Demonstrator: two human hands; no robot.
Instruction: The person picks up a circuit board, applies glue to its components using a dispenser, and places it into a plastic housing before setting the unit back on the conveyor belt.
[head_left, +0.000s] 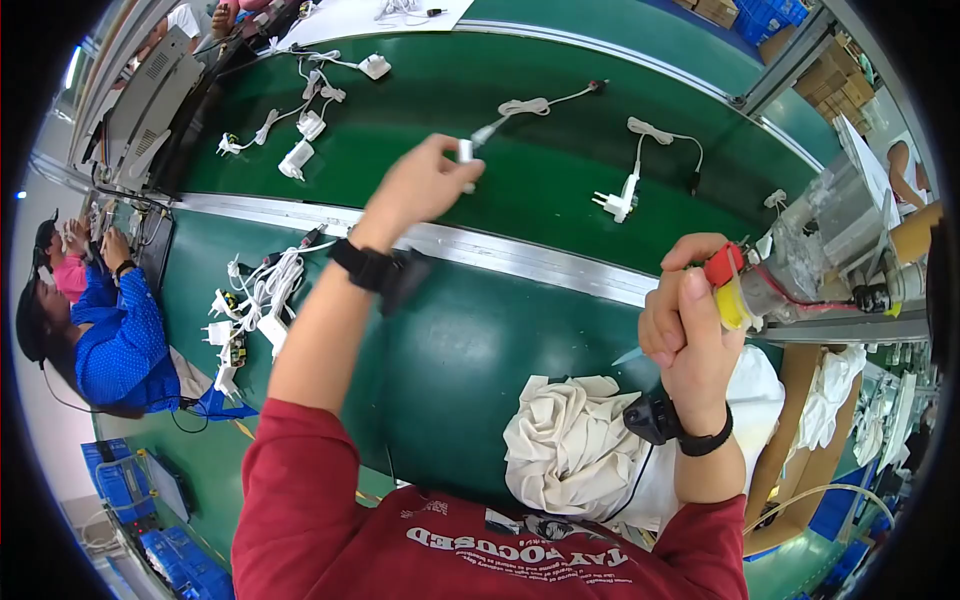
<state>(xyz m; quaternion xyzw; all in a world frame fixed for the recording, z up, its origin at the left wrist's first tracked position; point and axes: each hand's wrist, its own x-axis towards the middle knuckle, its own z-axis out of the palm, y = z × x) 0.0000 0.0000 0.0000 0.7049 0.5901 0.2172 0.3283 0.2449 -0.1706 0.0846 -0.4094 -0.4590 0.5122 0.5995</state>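
Observation:
On the far side of the green bench, my left hand (428,185) pinches a small white power adapter (466,152). Its bundled white cord (524,107) trails to the right and ends in a dark connector. My right hand (692,325) is closed in a fist at the right. A pale pointed tip (628,356) sticks out below its fingers. By the thumb is a red and yellow piece (732,285); whether it belongs to what I hold, I cannot tell. Below that wrist lies a crumpled cream cloth (570,440).
More white adapters with cords lie beyond the metal rail (480,247), one with pins (618,203) at right. A tangled heap of cords and adapters (270,290) sits at left, near a seated co-worker (120,330). A clear plastic-wrapped fixture (830,225) and a cardboard box (790,490) stand at right.

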